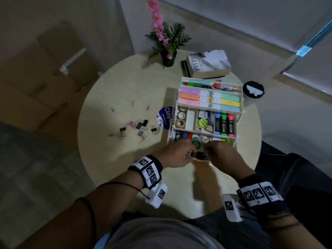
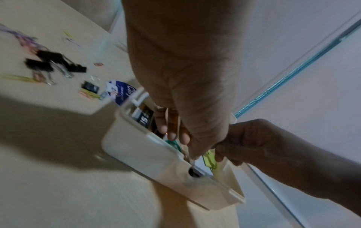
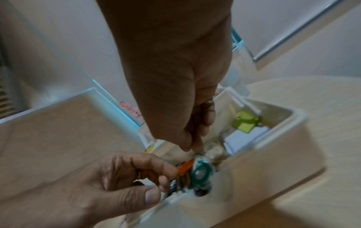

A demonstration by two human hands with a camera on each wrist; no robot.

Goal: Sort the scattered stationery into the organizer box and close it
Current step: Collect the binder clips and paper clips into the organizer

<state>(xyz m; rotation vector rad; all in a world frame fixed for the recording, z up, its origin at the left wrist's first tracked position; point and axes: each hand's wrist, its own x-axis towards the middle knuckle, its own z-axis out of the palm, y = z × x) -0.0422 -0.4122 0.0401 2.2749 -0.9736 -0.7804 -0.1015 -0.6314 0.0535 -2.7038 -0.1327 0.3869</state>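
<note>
The cream organizer box [image 1: 169, 135] stands open in stepped tiers on the right of the round table, holding highlighters, markers and tape rolls. Both hands are in its lowest, nearest tier. My left hand [image 1: 190, 153] curls round black binder clips [image 1: 199, 156] at the tier's front wall; the right wrist view shows its fingers [image 3: 156, 182] over dark clips beside an orange marker [image 3: 185, 166]. My right hand [image 1: 208, 150] reaches down with fingertips [image 3: 193, 148] pinched on the top edge of a green tape roll [image 3: 201, 171]. More binder clips and paper clips [image 1: 138, 126] lie scattered on the table to the left.
A blue round "Clay" pack [image 1: 166, 115] lies against the box's left side. Behind the box are stacked books [image 1: 208, 63] and a vase of pink flowers [image 1: 167, 42]. A black-lidded cup [image 1: 253, 90] stands at the right rim. My lap is below the table's near edge.
</note>
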